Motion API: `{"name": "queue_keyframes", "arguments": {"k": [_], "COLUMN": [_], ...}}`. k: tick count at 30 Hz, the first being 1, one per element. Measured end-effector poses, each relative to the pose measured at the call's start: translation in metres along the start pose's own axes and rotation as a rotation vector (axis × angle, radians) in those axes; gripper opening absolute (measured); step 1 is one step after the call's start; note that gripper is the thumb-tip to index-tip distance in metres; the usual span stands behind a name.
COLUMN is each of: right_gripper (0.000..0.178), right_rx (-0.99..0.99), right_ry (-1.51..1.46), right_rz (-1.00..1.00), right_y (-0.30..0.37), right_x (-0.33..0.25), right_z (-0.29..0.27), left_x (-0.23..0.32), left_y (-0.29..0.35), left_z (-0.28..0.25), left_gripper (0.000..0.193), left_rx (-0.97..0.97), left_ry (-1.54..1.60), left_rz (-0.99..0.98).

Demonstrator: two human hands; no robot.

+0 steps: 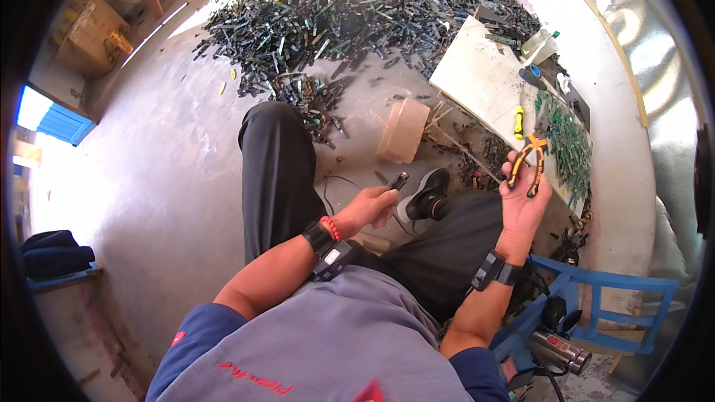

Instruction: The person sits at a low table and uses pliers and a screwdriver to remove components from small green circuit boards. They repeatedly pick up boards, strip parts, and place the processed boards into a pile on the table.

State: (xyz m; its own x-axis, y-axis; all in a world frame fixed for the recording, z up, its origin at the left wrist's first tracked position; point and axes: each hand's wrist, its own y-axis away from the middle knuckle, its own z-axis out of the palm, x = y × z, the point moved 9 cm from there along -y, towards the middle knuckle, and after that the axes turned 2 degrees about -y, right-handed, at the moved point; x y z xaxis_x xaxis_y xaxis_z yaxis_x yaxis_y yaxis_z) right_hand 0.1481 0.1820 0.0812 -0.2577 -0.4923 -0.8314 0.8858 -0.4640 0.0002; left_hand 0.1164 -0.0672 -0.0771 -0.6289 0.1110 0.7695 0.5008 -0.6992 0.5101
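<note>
My left hand [369, 208] pinches a small dark piece [399, 179] between thumb and fingers, above my lap. Raised at the right, my right hand [523, 197] holds a pair of pliers with orange and black handles [527, 162], jaws pointing up. Both wrists wear black bands. My legs in dark trousers [277, 171] stretch forward, one black shoe [427, 195] showing between the hands.
A large heap of dark scrap pieces [357, 15] covers the concrete floor ahead. A white board [484, 78] with tools and green strips [566, 141] lies at the right. A clear plastic box [404, 130] stands near the shoe. A blue frame [603, 301] and a metal flask [560, 350] sit lower right.
</note>
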Motion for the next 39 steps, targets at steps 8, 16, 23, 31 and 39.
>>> {"name": "queue_keyframes", "arguments": {"k": [8, 16, 23, 31, 39], "right_gripper": [0.063, 0.060, 0.065, 0.051, 0.027], "right_rx": [-0.208, -0.109, -0.141, -0.093, -0.015], "right_ry": [-0.182, -0.068, -0.112, -0.261, 0.691], "right_rz": [0.248, 0.291, 0.338, 0.385, 0.523], "right_y": [0.031, 0.032, 0.045, 0.065, 0.091], "right_x": [0.063, 0.081, 0.089, 0.105, 0.124], "right_z": [0.054, 0.039, 0.044, 0.045, 0.022], "left_x": [-0.001, 0.000, -0.001, 0.000, 0.002], "left_y": [-0.003, -0.002, -0.007, -0.005, -0.002], "left_z": [-0.002, -0.006, -0.003, -0.010, -0.016], "left_gripper": [0.035, 0.032, 0.033, 0.032, 0.032], "left_rx": [0.021, 0.044, 0.037, 0.050, 0.152], "left_ry": [-0.016, -0.029, -0.025, -0.039, 0.067], "left_rz": [0.039, 0.010, 0.044, 0.075, 0.082]}}
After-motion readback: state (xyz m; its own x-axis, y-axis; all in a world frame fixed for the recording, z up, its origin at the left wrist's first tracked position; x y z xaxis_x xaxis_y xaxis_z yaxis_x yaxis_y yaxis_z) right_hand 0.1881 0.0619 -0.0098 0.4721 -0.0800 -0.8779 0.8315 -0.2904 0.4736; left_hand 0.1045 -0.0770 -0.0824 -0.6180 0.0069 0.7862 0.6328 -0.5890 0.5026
